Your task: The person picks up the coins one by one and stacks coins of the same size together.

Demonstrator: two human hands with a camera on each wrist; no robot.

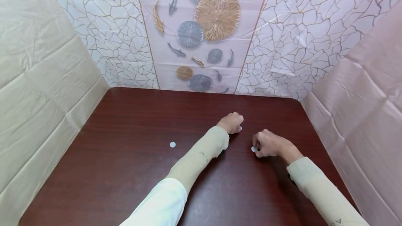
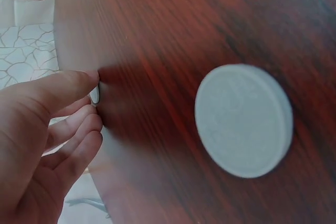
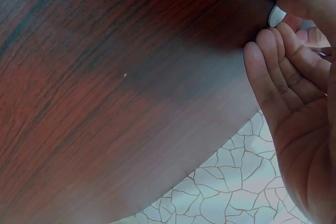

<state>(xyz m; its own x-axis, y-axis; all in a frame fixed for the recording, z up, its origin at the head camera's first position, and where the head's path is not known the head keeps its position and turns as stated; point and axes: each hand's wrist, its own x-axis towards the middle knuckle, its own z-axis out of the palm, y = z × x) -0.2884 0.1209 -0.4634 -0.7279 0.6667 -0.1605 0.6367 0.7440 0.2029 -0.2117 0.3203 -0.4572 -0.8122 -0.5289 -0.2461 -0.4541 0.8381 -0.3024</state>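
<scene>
My left hand (image 1: 231,122) reaches across toward the right half of the table and pinches a small white disc (image 1: 240,128) between thumb and fingers. In the left wrist view this disc (image 2: 95,94) shows edge-on at the fingertips, close to the tabletop. Nearer to me on the right, my right hand (image 1: 269,143) pinches another white disc (image 1: 254,149). Its thumb and index finger hold that disc (image 3: 276,16) by the edge, low over the wood. A separate round white disc (image 1: 172,144) lies flat, left of the left forearm. One disc (image 2: 244,120) with a raised rim looms large in the left wrist view.
The dark red-brown wooden table (image 1: 135,121) has rounded far corners. A patterned cloth (image 1: 201,62) hangs behind its far edge, and plain pale cloths (image 1: 34,79) flank both sides. The left forearm (image 1: 198,159) crosses over the middle of the table.
</scene>
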